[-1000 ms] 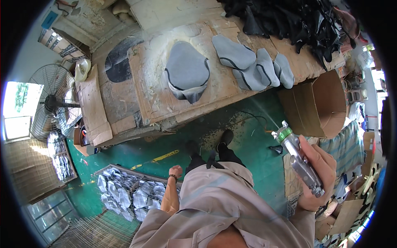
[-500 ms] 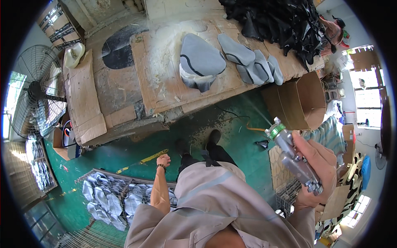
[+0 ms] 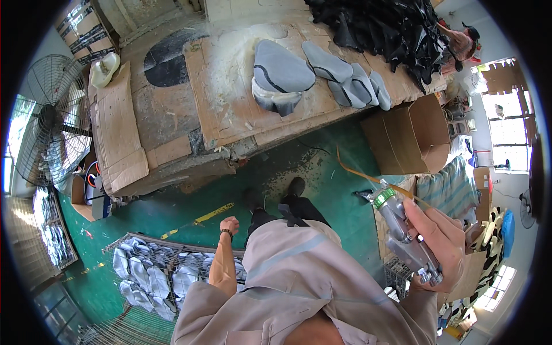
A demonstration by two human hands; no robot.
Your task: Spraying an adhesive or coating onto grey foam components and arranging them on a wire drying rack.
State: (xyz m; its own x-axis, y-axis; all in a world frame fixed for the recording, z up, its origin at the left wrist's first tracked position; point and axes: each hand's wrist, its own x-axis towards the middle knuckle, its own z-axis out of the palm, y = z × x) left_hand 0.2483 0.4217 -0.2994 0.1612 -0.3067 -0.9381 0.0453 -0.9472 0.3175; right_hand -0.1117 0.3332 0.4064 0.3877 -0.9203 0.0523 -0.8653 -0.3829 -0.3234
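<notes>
right hand (image 3: 443,241): lower right of frame, closed around the body of a metal spray gun (image 3: 405,233), fingers wrapped over the top, thumb side toward the lens
spray gun: silver, green ring at the nozzle, nozzle tilted up-left toward the bench; thin amber hose (image 3: 359,172) runs off the nozzle end toward frame centre
left hand (image 3: 229,224): centre of frame, hangs low beside the leg, fingers loosely curled, holds nothing, wrist has a dark band
workbench (image 3: 172,115): upper half of frame, topped with glue-crusted cardboard sheets
grey shoe uppers (image 3: 282,72): upper centre, one large piece lying on the cardboard, well apart from the gun
grey insoles (image 3: 351,77): overlapped in a row just right of the large piece
black pieces (image 3: 391,26): heap at top right of bench
open carton (image 3: 411,138): right of centre, on the green floor beside the bench end
wire rack (image 3: 155,270): lower left, filled with grey-white pieces, just beside the left forearm
fan (image 3: 46,118): left edge, standing
other person: top right corner, only partly seen behind the black heap
step in hand (judgement): gun carried toward the bench, not yet over the grey parts
doing it well (judgement): keep hose clear of legs and carton, bring nozzle square over the grey pieces before triggering, aim away from the black heap, free hand ready to steady or turn a piece
</notes>
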